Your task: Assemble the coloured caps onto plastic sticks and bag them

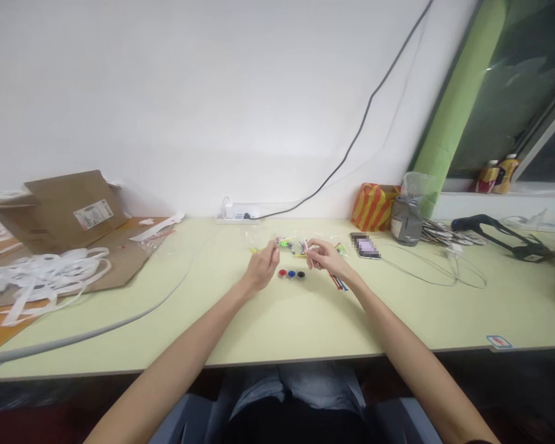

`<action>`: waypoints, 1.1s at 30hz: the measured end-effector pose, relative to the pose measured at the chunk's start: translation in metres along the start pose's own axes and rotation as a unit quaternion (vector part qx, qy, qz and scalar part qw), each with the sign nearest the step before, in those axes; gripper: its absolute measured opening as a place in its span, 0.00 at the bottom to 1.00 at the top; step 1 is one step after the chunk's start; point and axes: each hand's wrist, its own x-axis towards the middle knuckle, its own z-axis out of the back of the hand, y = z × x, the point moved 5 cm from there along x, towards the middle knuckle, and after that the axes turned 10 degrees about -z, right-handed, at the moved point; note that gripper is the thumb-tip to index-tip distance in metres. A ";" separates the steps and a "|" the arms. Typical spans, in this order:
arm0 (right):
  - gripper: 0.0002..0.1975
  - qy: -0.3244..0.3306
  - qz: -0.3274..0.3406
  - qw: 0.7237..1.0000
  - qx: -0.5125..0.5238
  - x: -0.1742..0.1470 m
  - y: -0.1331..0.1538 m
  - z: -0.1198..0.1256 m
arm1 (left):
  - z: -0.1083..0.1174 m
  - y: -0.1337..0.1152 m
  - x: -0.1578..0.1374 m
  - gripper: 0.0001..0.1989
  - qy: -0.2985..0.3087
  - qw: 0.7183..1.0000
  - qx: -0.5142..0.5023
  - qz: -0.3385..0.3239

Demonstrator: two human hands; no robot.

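The right hand pinches a small pale piece, grip narrow; whether the left hand holds anything, I cannot tell; between them, red, blue and black discs lie crosswise on the desk, red end leftmost

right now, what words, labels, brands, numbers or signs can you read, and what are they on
No text is legible.
White label on the cardboard box: too small and blurred.
Sticker at the table's front edge, right: blurred.
Bottles by the window: labels too blurred.
Phone: screen pixelated, unreadable.
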 end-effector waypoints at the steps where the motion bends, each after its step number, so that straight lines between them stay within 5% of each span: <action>1: 0.15 -0.028 -0.010 0.997 -0.069 0.001 -0.004 0.003 | 0.002 0.004 0.000 0.11 -0.011 1.000 0.000 0.011; 5: 0.16 -0.106 -0.028 0.949 -0.294 0.004 -0.012 0.007 | 0.000 0.010 0.002 0.07 -0.029 0.999 0.009 -0.008; 9: 0.15 -0.149 -0.066 0.907 -0.389 0.007 -0.016 0.017 | -0.010 0.007 0.002 0.05 0.000 0.997 0.032 -0.066; 19: 0.07 -0.070 -0.235 0.854 -0.458 -0.007 -0.050 0.074 | -0.004 0.011 0.002 0.09 -0.035 0.998 0.039 -0.021; 33: 0.15 0.053 -0.316 0.867 -0.381 -0.020 -0.062 0.068 | -0.011 0.009 0.001 0.07 -0.015 0.999 -0.019 -0.045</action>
